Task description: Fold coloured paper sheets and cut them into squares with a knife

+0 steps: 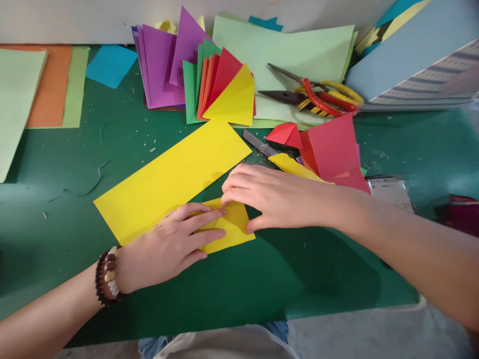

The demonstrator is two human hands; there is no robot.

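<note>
A long yellow paper sheet [168,182] lies at a slant on the green mat [60,219]. At its lower right end sits a folded yellow paper [234,229], partly under both hands. My left hand [168,244] presses flat on it, fingers slightly apart, with a beaded bracelet [107,275] on the wrist. My right hand [273,197] comes from the right, with fingertips on the fold's upper edge and thumb by its right side. I cannot tell whether the fold is part of the long sheet.
Just beyond my right hand lie a utility knife [260,143], a serrated yellow paper strip [292,167] and folded red paper [329,147]. Pliers [284,97] and scissors [322,94] with red-yellow handles rest on green paper. Fanned coloured paper [220,87] stands behind.
</note>
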